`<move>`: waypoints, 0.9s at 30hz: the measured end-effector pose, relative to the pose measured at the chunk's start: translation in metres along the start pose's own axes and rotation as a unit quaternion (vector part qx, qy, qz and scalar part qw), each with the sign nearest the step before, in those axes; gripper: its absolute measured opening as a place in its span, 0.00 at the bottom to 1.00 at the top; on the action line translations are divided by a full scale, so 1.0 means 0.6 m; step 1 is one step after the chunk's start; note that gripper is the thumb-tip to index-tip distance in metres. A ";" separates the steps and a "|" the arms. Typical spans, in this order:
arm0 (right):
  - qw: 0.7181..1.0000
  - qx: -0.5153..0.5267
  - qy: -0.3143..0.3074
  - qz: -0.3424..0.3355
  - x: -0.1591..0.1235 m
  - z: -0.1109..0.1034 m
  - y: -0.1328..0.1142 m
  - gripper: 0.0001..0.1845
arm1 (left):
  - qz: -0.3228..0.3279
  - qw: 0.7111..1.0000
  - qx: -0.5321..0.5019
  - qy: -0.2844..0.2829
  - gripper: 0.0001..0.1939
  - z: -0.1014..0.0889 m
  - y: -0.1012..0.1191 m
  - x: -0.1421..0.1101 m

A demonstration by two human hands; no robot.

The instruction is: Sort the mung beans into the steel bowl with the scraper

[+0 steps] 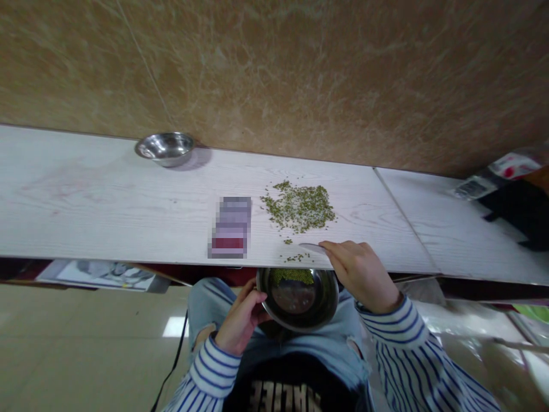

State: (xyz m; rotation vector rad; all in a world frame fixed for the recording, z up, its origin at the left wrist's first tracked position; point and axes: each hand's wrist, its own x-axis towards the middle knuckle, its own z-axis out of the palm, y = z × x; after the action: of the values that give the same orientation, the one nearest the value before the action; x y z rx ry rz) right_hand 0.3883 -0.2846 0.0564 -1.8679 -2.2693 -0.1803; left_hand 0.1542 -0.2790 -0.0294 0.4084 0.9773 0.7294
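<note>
My left hand [246,313] is closed on the rim of a steel bowl [319,317], thumb over the edge. This bowl sits above my lap, just under the counter's front edge, with a small heap of mung beans [294,277] along its far side. Thin and shiny, a metal utensil [313,248] sticks out to the left from my closed right hand [362,269]; its handle is hidden, so I cannot tell whether it is a spoon or a knife. More mung beans [300,206] lie spread on the counter beyond its tip, with a few stray ones near the edge.
On the white counter [86,212], a blurred-out flat rectangular object [231,228] lies left of the beans. A second steel bowl [166,149] stands at the back left by the marble wall. A black item [518,209] and a plastic packet [493,174] are at far right.
</note>
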 end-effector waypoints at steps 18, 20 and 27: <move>0.998 0.044 -0.031 -0.024 0.015 0.004 -0.085 0.15 | 0.006 1.000 -0.001 -0.009 0.15 -0.001 -0.002 -0.004; 0.997 0.061 -0.037 -0.034 0.015 0.002 -0.083 0.14 | 0.009 1.000 0.000 -0.010 0.14 -0.004 -0.001 -0.004; 0.993 0.100 -0.037 -0.059 0.007 -0.003 -0.078 0.13 | 0.015 1.000 0.009 -0.011 0.15 -0.010 -0.002 0.002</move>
State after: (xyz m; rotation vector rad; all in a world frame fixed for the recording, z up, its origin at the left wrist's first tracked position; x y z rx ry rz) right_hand 0.3418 -0.2902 0.0604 -1.6683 -2.3501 0.0987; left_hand 0.1499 -0.2790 -0.0343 0.4464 0.9604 0.7416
